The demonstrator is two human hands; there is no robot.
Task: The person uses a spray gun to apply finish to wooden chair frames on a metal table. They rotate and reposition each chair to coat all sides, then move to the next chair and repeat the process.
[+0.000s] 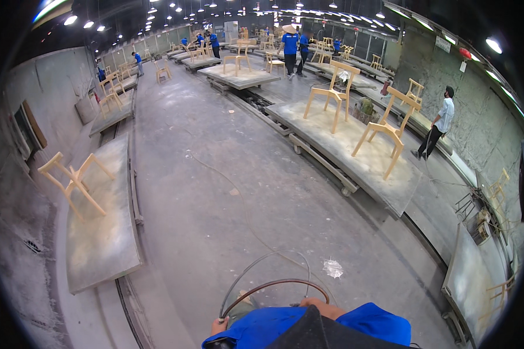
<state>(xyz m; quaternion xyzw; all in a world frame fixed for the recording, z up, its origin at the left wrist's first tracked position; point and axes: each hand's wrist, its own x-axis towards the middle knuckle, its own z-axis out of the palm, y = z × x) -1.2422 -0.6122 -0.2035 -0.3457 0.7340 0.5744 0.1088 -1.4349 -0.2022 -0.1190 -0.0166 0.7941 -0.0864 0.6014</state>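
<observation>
At the bottom of the head view, my left hand (219,326) is closed round a brown hose (276,281) and what looks like a grey hose (243,270) beside it. Both hoses arch up and over toward my right side. My right hand (310,303) lies in front of my body, below the brown arch. Its fingers are mostly hidden, so whether it holds anything cannot be made out. Blue sleeves cover both arms. From the loops a thin hose (233,185) trails away over the grey floor.
A low platform (108,259) at left carries a frame of a wooden chair (75,181). At right, a longer platform (378,195) on rails bears two wooden chairs (390,128). A person (439,125) stands beyond it; several people in blue work farther back. White scrap (332,268) lies ahead.
</observation>
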